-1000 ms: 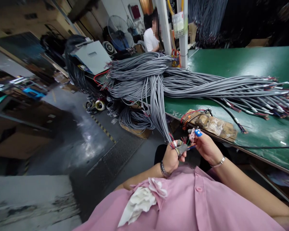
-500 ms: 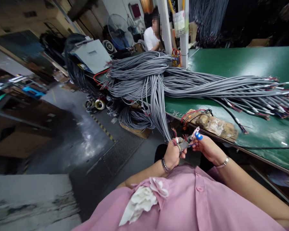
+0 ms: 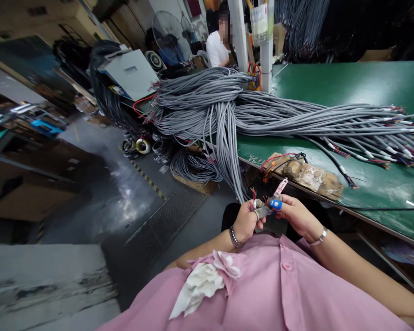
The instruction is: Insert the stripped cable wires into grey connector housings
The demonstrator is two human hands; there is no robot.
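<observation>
My left hand [image 3: 247, 221] is closed around the end of a grey cable, with tape on its thumb. Thin red and dark wires [image 3: 254, 195] fan out above those fingers. Close beside it, my right hand [image 3: 296, 215] is pinched shut, with a blue band [image 3: 275, 204] around the thumb. A small, flat pink tool [image 3: 281, 187] with holes sticks up from the right fingers; its exact kind does not show. The right fingertips meet the wires at the left hand. From the hands, a bundle of grey cables [image 3: 224, 133] runs up to the bench.
Grey cables [image 3: 296, 117] with stripped ends lie across the green bench [image 3: 334, 82]. A worn, tape-wrapped wooden block [image 3: 313, 179] sits at its near edge. Coiled cable [image 3: 195, 166] lies below on cardboard. A person in white [image 3: 216, 49] sits behind the post [image 3: 239, 37].
My right thumb has moved left and down, closer to the left hand, and the pink tool now stands more exposed. The left hand keeps its grip on the cable. The view has tilted slightly.
</observation>
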